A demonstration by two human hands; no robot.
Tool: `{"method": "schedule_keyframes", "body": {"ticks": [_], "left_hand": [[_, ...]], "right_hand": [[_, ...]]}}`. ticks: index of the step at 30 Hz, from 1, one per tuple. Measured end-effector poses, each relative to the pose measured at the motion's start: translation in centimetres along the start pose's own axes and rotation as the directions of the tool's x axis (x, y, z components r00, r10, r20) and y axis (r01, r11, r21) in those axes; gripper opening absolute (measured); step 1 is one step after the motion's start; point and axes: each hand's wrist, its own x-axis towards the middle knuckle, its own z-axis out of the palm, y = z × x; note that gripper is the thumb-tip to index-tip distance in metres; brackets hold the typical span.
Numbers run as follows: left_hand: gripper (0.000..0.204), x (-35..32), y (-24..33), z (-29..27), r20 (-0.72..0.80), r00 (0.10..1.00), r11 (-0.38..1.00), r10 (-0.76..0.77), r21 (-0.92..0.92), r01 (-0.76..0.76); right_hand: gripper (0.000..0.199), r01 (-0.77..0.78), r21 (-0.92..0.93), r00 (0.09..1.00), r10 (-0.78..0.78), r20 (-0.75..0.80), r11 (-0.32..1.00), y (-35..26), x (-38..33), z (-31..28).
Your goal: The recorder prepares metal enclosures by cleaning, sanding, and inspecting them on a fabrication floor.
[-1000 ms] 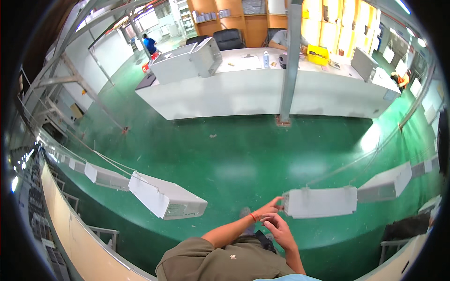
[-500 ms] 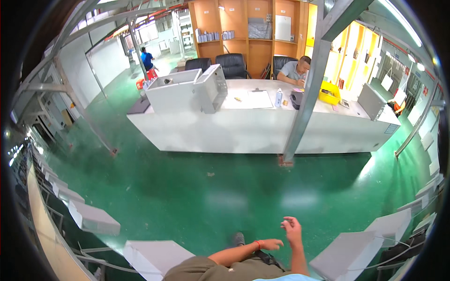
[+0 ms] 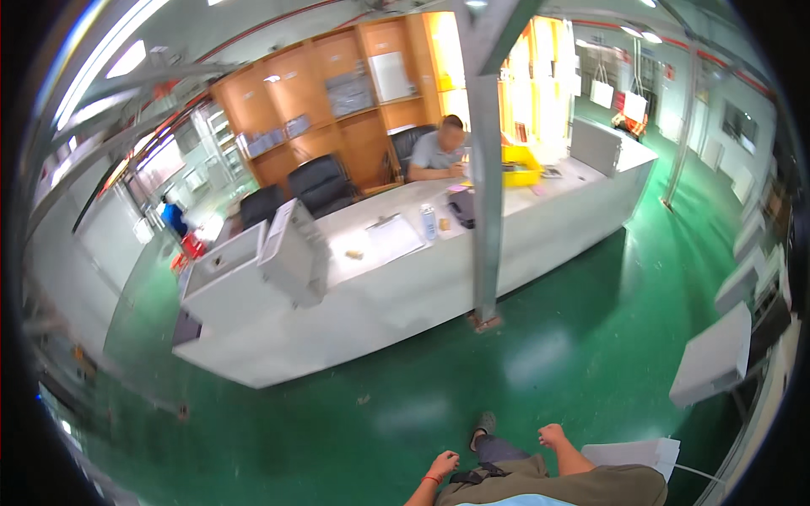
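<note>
My left hand [image 3: 445,463], with a red band at the wrist, hangs low in front of my body. Its fingers are loosely curled, and nothing shows in them. My right hand [image 3: 551,435] is a little higher and to the right, closed like a fist with no object visible. Neither hand touches anything. Nearest to my right forearm is a pale box-shaped panel [image 3: 629,453]. Between the hands, a foot in a grey clog [image 3: 483,424] stands forward on the green floor [image 3: 405,413].
Ahead runs a long white counter [image 3: 371,329] bearing grey metal housings [image 3: 291,253], a clipboard [image 3: 393,235], a spray can [image 3: 429,222] and a yellow bin [image 3: 521,166]. A steel post [image 3: 487,202] stands before it. A person [image 3: 438,150] sits behind. Seats [image 3: 715,358] line the right.
My view has turned right and tilted, so the counter now slants. My right hand has dropped and closed. My left hand has moved away from across my body, its fingers now curled.
</note>
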Motion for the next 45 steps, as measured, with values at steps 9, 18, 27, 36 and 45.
{"method": "schedule_keyframes", "body": {"ticks": [9, 18, 27, 36, 45], "left_hand": [[0.029, 14.5, 15.7, -4.4, 0.279, 0.952, 0.965, -0.124, 0.259, 0.049], [0.026, 26.8, 29.8, -10.8, 0.272, 0.939, 0.92, -0.21, 0.379, 0.096], [0.025, 43.8, 43.4, -2.2, 0.829, 0.553, 0.694, -0.078, 0.444, -0.568], [0.02, 54.1, 59.1, 10.5, 0.565, 0.775, 0.667, -0.282, 0.696, -0.265], [0.027, 57.8, 64.5, 18.9, 0.5, 0.808, 0.544, -0.313, 0.791, -0.279]], "right_hand": [[0.034, 0.002, 0.076, 0.969, 0.017, -0.245, 0.997, 5.0, 8.1, 0.5], [0.024, 0.065, 0.673, 0.873, 0.285, -0.397, 0.737, -8.3, 3.8, 1.1], [0.027, -0.169, 0.771, 0.649, 0.658, -0.382, 0.614, -6.8, 4.4, 7.3], [0.032, -0.086, 0.915, 0.636, 0.729, -0.255, 0.395, -17.5, 10.1, 10.4], [0.043, 0.059, 0.918, 0.729, 0.612, -0.307, 0.392, -17.9, 19.4, 0.2]]}}
